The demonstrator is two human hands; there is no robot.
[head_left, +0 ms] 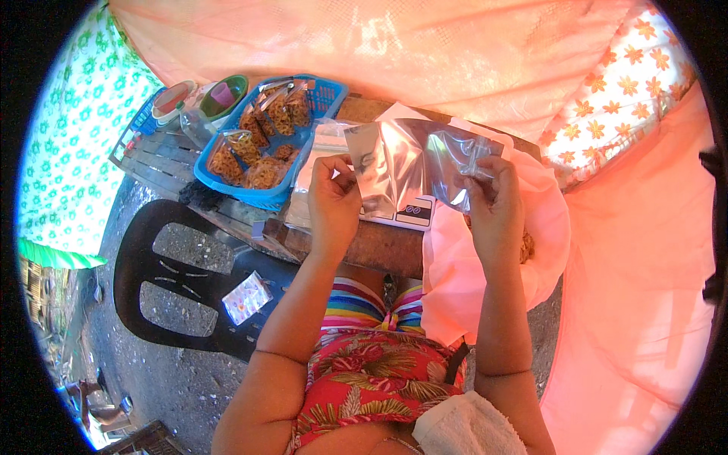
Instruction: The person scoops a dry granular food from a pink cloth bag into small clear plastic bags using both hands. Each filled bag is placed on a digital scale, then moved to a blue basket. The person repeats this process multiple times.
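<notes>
A shiny, see-through plastic pouch (390, 163) is stretched between my two hands above the table. My left hand (336, 201) pinches its left edge with thumb and fingers. At its crumpled right part (453, 163), my right hand (497, 197) grips the plastic with bent fingers. Nothing shows inside the pouch. Beneath it is a white kitchen scale (415, 215), mostly covered from sight. Beside my left hand lie more flat clear pouches (331, 136). Under my right wrist spreads a pink cloth or sheet (550, 220), with some brown crunchy snack (526, 247) partly visible in it.
A blue plastic basket (205, 168) holds several filled snack pouches (265, 173) on the wooden table (394, 244). Bowls and a green basin (236, 89) stand behind it. A black plastic chair (136, 250) bears a shiny packet (246, 298). Orange-pink sheeting (637, 303) hangs around.
</notes>
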